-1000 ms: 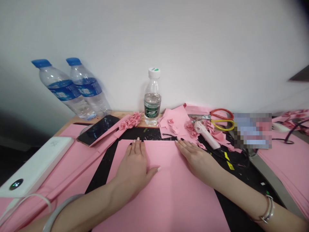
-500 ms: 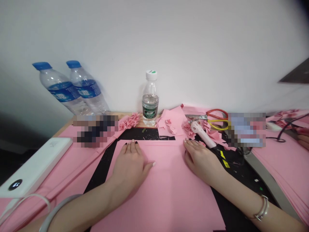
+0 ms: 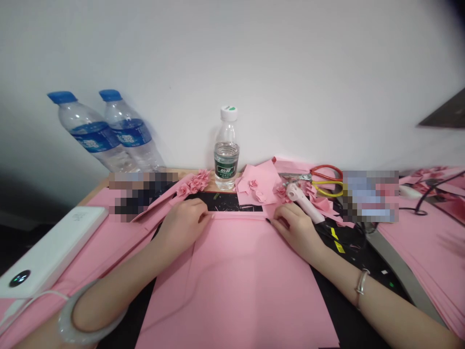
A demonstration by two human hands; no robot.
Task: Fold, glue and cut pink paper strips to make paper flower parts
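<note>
The paper point(image 3: 236, 286) lies between the left hand point(image 3: 181, 222) and right hand point(image 3: 298, 229), which are apart, each pinching the far edge. Some mat point(image 3: 230, 201) shows beyond, before the bottle point(image 3: 226, 167).

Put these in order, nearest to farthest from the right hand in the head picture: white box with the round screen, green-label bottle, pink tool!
From the right hand:
1. Pink tool: just past the hand.
2. Green-label bottle: at the back, to the hand's left.
3. White box: way over on the left.
</note>
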